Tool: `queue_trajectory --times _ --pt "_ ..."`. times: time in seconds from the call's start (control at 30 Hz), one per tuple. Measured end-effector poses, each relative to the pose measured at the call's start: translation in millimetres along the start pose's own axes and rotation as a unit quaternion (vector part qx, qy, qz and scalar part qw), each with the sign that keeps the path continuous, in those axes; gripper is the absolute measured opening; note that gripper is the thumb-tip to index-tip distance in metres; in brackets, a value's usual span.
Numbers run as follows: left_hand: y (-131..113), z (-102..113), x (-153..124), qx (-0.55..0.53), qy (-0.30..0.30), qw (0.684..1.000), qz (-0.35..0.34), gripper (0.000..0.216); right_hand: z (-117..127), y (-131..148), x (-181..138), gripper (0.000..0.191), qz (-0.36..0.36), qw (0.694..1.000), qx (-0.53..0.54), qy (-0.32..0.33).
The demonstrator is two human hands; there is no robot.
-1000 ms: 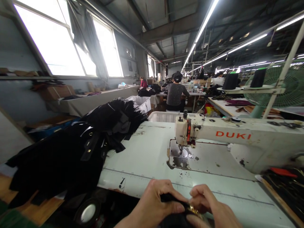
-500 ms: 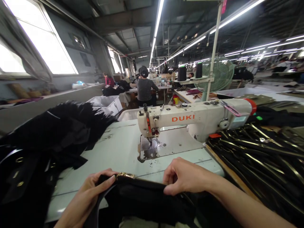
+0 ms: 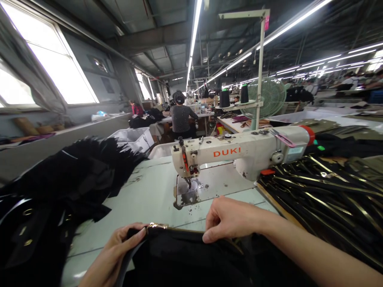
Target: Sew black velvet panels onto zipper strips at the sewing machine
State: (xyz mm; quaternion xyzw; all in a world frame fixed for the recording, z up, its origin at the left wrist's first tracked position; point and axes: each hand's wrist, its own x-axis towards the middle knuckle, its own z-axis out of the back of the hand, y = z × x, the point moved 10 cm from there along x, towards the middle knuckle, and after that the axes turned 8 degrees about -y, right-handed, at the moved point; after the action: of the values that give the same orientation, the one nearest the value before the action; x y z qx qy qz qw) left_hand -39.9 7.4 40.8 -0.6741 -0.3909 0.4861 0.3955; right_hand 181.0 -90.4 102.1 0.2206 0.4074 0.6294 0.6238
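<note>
A black fabric piece (image 3: pixel 176 255) with a gold zipper (image 3: pixel 158 226) along its upper edge hangs at the table's front edge. My left hand (image 3: pixel 124 243) pinches its left corner between thumb and fingers, beside the gold zipper pull. Farther right along the same edge, my right hand (image 3: pixel 223 219) is closed on the fabric, thumb pressed against curled fingers. Behind both hands stands a white sewing machine (image 3: pixel 221 153) marked DUKI; no cloth lies under its needle.
Black cut pieces (image 3: pixel 68 171) are heaped at the left of the pale green table (image 3: pixel 143 199). Many black strips with gold zippers (image 3: pixel 323 191) lie at the right. Pink-handled snips (image 3: pixel 284 138) rest on the machine. A co-worker (image 3: pixel 181 115) sits ahead, near a fan (image 3: pixel 266 97).
My view has shifted slightly, so the machine and thread stand appear a little farther left. Both hands keep their hold on the black fabric, which sits slightly lower in view at the left corner.
</note>
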Motion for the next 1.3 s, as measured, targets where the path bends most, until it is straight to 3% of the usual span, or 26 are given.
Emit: queue_trajectory --times 0.2,0.33,0.47,0.7,0.9,1.3 --pt "7.4 -0.2 5.7 -0.002 0.029 1.0 0.009 0.032 1.0 4.8 -2.5 0.021 -0.014 1.0 0.006 0.024" --pt "20.4 -3.4 15.5 -0.02 0.06 0.997 0.047 0.03 -4.8 1.9 -4.4 0.038 -0.046 0.996 0.055 0.055" --pt "23.5 -13.0 28.0 -0.006 0.103 0.995 0.011 0.029 -6.8 5.2 -7.1 0.048 -0.048 0.995 0.067 0.059" --pt "33.2 -21.5 47.0 0.04 0.118 0.992 -0.02 0.038 -12.0 13.7 -12.3 0.026 -0.067 0.995 0.063 0.045" --pt "40.3 -21.4 53.9 0.07 0.126 0.989 -0.032 0.041 -11.5 27.8 -14.5 0.027 -0.026 0.999 0.029 0.026" --pt "30.5 -33.1 36.2 0.111 0.17 0.979 -0.031 0.037 -9.2 33.5 -12.4 0.018 0.012 1.0 -0.011 -0.013"
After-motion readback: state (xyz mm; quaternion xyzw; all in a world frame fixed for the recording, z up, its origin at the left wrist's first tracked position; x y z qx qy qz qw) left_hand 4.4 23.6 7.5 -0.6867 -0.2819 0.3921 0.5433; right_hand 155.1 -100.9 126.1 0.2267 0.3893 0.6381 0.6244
